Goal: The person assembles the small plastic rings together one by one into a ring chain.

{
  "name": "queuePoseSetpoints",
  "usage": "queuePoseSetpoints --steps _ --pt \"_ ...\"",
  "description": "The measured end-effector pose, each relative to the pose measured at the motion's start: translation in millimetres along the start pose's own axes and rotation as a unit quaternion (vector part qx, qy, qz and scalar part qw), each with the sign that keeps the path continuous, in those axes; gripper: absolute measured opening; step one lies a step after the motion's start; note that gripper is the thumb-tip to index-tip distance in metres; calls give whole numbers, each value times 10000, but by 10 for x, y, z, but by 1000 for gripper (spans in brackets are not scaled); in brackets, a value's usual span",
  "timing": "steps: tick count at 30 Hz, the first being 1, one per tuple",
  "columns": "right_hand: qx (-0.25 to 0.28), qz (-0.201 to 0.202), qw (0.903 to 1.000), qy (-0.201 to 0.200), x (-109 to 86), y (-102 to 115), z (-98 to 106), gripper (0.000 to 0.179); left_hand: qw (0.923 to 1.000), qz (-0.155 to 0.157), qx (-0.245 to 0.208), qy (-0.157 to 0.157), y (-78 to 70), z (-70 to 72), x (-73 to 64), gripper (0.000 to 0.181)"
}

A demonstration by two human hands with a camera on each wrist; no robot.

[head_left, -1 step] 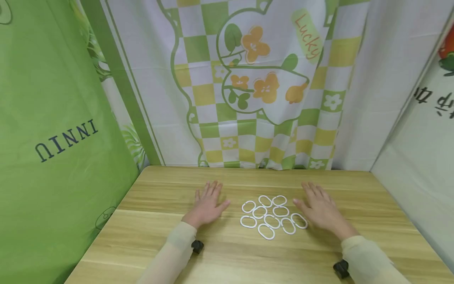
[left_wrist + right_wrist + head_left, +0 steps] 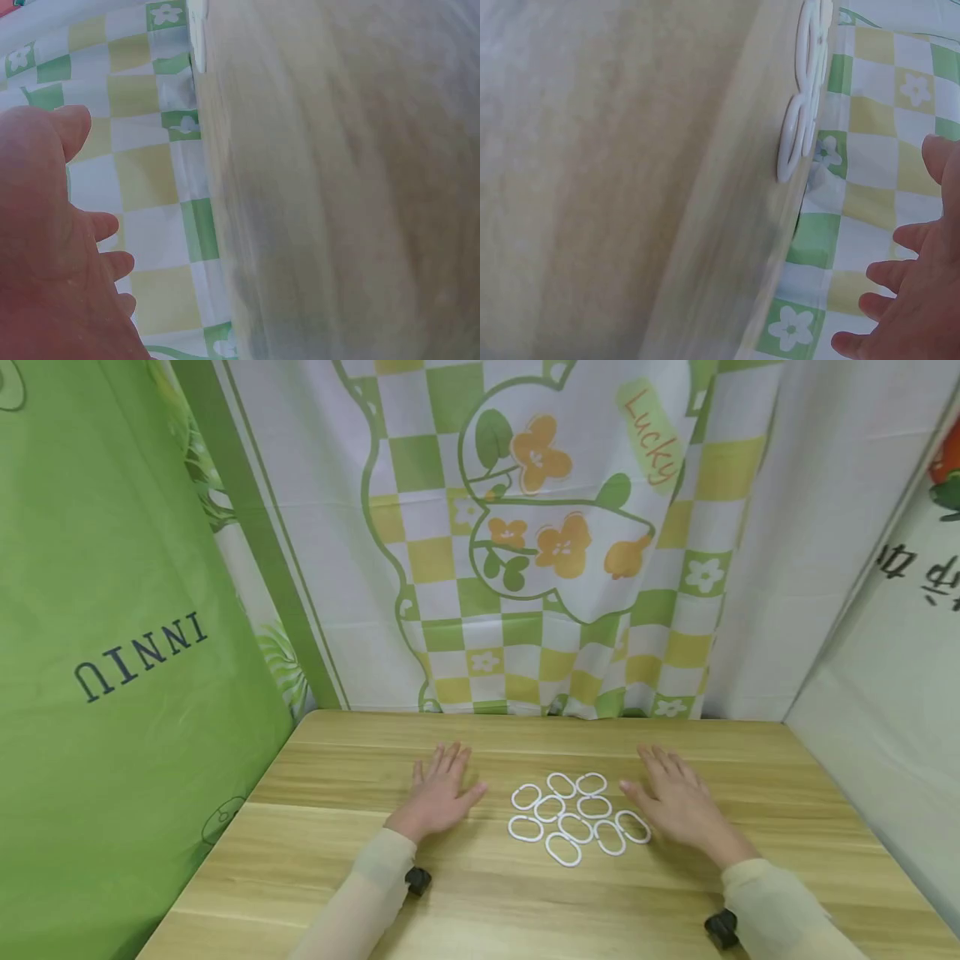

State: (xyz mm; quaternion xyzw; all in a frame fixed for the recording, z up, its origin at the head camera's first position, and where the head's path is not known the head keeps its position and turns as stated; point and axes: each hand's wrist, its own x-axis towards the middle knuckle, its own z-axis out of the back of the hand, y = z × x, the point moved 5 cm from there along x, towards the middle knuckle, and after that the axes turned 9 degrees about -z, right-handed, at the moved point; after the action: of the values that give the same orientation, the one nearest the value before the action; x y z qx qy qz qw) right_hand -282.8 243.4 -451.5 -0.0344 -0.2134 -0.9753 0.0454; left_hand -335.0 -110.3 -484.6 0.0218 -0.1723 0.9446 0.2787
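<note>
Several white oval plastic rings (image 2: 564, 811), some showing a small gap in the loop, lie in a loose cluster on the wooden table (image 2: 480, 902). To their left is my left hand (image 2: 437, 792), palm down, fingers extended and thumb apart, holding nothing. On the other side my right hand (image 2: 678, 802) has its fingers stretched forward, its thumb near the rings without touching them. The right wrist view shows rings (image 2: 786, 142) edge-on beyond the tabletop, with fingers spread at the right. In the left wrist view only a sliver of the rings (image 2: 199, 37) appears.
A checkered green, yellow and white curtain (image 2: 517, 635) hangs behind the table's far edge. Green fabric (image 2: 150, 760) borders the left side, and a pale printed sheet (image 2: 885, 693) borders the right. Small black devices (image 2: 417, 882) sit at both wrists.
</note>
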Motion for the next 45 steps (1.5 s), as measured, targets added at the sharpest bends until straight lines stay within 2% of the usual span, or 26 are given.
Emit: queuePoseSetpoints --steps 9,15,19,25,32,37,42,45 --pt "53 -51 10000 12 37 -4 -39 77 9999 -73 -73 -75 -5 20 27 86" --pt "199 16 9998 46 58 -21 -83 75 9995 -26 -320 28 -8 -46 53 85" --pt "356 55 9992 164 70 -48 -115 72 9970 -175 -745 126 -84 -102 98 71" --pt "736 150 9962 439 101 -55 -138 61 9867 -538 -1464 447 -245 -179 175 38" --pt "1210 33 9877 992 119 -85 -199 55 9803 -675 -1687 769 -360 -227 220 17" --pt "1084 69 9882 1083 120 -94 -229 46 9796 -768 -1666 826 -392 -278 254 16" --pt "908 204 9886 1182 115 -67 -223 32 9798 -706 -1617 940 -422 -313 263 16" --pt "919 127 9868 1329 110 -59 -216 25 9803 -648 -1557 1023 -457 -305 260 16"
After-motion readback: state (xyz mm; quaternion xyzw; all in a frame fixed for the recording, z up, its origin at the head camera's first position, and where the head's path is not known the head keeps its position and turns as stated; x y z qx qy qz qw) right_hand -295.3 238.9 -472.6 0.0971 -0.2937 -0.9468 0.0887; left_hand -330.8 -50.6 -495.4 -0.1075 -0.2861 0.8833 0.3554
